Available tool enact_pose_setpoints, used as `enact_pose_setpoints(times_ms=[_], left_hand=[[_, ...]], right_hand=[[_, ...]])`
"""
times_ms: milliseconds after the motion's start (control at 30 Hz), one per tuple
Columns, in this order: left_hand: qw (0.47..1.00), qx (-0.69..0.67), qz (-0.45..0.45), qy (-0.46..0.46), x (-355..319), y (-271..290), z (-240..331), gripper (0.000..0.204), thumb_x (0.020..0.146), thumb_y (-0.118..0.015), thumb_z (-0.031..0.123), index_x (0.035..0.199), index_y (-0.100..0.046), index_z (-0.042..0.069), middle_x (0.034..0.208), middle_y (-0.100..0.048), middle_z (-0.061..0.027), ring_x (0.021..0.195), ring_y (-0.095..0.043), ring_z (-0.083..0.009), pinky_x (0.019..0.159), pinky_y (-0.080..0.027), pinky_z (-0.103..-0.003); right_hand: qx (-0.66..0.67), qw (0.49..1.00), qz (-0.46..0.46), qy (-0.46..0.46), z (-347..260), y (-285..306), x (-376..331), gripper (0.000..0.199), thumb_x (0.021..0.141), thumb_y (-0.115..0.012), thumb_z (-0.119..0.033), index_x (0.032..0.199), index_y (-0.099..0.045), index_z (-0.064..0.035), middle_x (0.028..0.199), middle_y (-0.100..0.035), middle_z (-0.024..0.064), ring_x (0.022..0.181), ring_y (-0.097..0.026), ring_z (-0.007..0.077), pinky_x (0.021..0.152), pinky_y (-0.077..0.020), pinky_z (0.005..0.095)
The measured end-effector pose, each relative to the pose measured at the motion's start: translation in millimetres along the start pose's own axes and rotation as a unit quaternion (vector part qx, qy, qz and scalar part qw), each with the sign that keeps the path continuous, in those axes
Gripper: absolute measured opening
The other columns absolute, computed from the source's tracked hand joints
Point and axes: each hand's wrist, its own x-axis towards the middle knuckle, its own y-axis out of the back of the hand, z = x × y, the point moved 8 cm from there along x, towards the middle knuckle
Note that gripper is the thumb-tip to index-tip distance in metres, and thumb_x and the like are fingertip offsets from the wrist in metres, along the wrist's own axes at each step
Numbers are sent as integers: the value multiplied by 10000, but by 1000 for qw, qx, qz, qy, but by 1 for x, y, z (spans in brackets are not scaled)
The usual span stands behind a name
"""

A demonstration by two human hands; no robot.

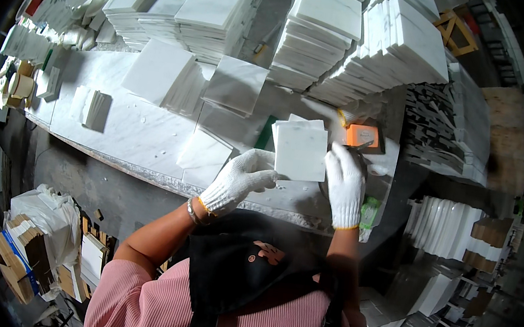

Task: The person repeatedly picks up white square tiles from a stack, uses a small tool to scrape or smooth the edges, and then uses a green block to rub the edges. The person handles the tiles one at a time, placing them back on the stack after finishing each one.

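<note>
My left hand point(244, 179), in a white knitted glove with a yellow cuff, grips a square white marble tile point(300, 154) at its lower left edge. The thumb lies near the tile's bottom corner; the other fingers are partly hidden. Other tile edges show behind its top. My right hand point(345, 186), gloved the same way, is at the tile's right side with its fingers bent together. A dark, thin, pointed tool point(365, 145) sticks out by its fingertips; whether the hand holds it is unclear. Just beyond is an orange box point(362, 135).
Under the hands is a pale stone-topped bench point(148, 141) with chips on it. Leaning tiles point(159, 74) and a flat tile piece point(204, 150) lie leftward. Tall tile stacks point(319, 34) rise behind. A green object point(369, 211) sits by the right wrist. Cartons point(22, 252) stand lower left.
</note>
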Motion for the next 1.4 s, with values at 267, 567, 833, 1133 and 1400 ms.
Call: enact_pose_setpoints(times_ms=[267,567,833,1133,1400], left_hand=[[997,77,-4,8,10,-17,14,458,915,-712,297,1211,-553,-15,1019,-652,-87,806,-643,-122,717,-524,-267],[995,-5,-92,-43,4,-30,6,430,928,-708,246,1273,-574,26,1103,-655,-42,955,-608,-116,775,-543,-295],[992,72,-94,-44,-9,-43,2,360,932,-702,203,1223,-621,8,1054,-668,-57,888,-627,-122,773,-549,-291],[987,-54,-151,5,-13,-44,-8,353,932,-690,213,1214,-628,9,1095,-687,-89,945,-663,-161,750,-570,-296],[992,-42,-114,29,-3,-39,-17,395,933,-684,376,1098,-655,18,903,-639,-32,738,-581,-113,598,-487,-255]], right_hand=[[30,998,32,35,-19,8,-26,320,901,-699,-202,1139,-659,9,1003,-677,180,879,-658,335,800,-532,391],[132,986,91,-54,-22,42,-47,431,876,-736,-136,1263,-586,-18,1223,-613,141,1078,-596,223,895,-499,350],[-109,969,134,175,-97,40,-26,511,834,-763,-247,1295,-592,-107,1353,-530,136,1258,-517,317,1040,-435,442],[259,958,55,-112,-19,66,-52,338,1032,-485,-183,1216,-629,61,1101,-682,125,1023,-637,168,916,-476,300],[550,804,27,-224,29,15,-94,229,991,-597,-141,1085,-654,60,1008,-690,80,920,-651,134,820,-503,275]])
